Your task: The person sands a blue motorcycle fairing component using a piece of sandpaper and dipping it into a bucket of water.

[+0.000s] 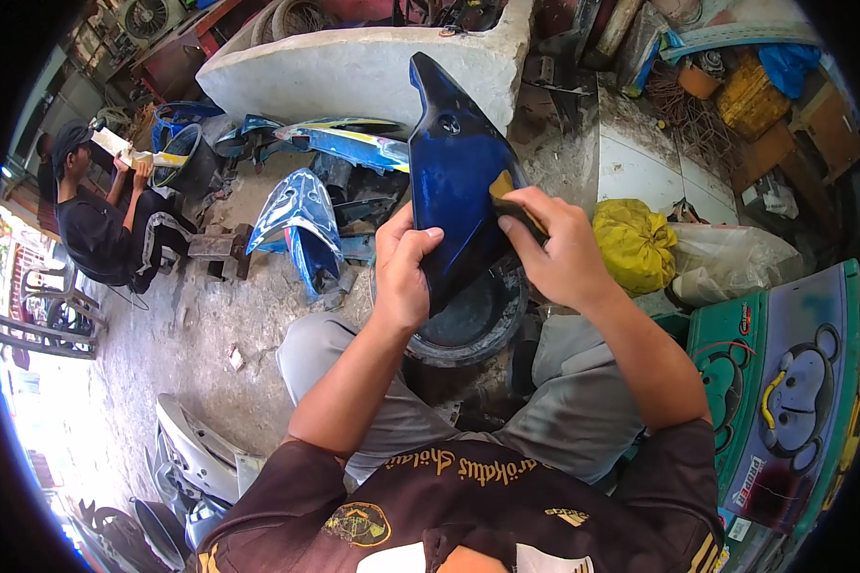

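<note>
Panel, likely light, stiff, is best edge-held; its left edge is finger-pinched by left hand, right-edge tan pad by right hand.

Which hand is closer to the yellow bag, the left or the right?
Right. The right hand is just left of the bag in the picture, pinching a sheet. The left hand is farther left, gripping the blue panel.

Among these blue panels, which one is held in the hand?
The dark blue panel gripped by the left hand, with the right hand holding a tan pad against it. The other blue panels lie farther off, untouched, with white patches.
</note>
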Motion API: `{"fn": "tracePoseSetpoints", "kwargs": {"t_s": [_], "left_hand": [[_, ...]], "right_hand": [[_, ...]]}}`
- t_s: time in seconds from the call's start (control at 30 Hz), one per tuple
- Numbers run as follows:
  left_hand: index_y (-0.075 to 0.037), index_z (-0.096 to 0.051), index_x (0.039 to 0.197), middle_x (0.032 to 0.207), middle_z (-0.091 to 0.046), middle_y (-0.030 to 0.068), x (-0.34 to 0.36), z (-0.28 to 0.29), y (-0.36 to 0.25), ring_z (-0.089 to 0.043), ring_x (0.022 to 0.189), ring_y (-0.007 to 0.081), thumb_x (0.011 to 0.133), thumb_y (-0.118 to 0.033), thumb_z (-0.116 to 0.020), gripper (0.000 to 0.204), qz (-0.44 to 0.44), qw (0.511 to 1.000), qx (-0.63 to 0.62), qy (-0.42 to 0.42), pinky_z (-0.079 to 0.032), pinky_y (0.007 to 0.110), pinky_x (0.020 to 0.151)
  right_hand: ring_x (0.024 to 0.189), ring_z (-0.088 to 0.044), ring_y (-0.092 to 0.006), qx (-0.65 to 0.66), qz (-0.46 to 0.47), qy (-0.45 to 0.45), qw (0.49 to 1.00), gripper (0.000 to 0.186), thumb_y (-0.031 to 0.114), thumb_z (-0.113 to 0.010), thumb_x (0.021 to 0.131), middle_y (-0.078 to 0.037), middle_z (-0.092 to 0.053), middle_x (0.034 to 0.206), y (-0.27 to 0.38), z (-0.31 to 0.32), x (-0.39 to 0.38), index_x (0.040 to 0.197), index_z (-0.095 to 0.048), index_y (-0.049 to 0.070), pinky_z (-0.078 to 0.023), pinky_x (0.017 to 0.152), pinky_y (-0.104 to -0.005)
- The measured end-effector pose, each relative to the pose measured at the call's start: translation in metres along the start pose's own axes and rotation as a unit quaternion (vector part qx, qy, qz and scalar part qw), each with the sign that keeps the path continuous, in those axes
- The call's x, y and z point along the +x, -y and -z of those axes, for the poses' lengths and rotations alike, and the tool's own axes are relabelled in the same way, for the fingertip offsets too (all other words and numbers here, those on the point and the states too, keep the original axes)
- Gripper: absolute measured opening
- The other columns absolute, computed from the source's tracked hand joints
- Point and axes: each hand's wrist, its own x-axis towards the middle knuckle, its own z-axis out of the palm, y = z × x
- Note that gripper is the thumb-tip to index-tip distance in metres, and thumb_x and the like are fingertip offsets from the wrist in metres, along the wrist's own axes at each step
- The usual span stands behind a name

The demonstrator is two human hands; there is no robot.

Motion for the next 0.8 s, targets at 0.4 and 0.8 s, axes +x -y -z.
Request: {"fn": "tracePoseSetpoints", "kwargs": {"t_s": [0.4, 0.8], "left_hand": [[0.009, -0.061, 0.128, 0.118, -0.071, 0.0175, 0.000, -0.001, 0.001, -0.068, 0.105, 0.0227, 0.085, -0.017, -0.049, 0.052, -0.010, 0.999, -0.050, 0.000, -0.051, 0.033, 0.100], [0.009, -0.063, 0.124, 0.114, -0.071, 0.0143, 0.000, 0.000, 0.002, -0.067, 0.102, 0.0181, 0.085, -0.014, -0.050, 0.047, -0.011, 0.998, -0.056, -0.010, -0.050, 0.031, 0.098]], "right_hand": [[0.080, -0.066, -0.0398, -0.003, -0.031, -0.007, 0.999, 0.019, 0.007, -0.069, 0.092, -0.019, -0.069, 0.086, -0.008, -0.003, -0.001, 0.111, -0.067, 0.006, -0.050, 0.073, -0.0437], [0.083, -0.068, -0.0329, -0.044, 0.056, -0.005, 0.997, 0.020, 0.007, -0.071, 0.090, -0.011, -0.071, 0.089, -0.001, -0.007, -0.003, 0.109, -0.067, 0.008, -0.047, 0.087, -0.0415]]}}
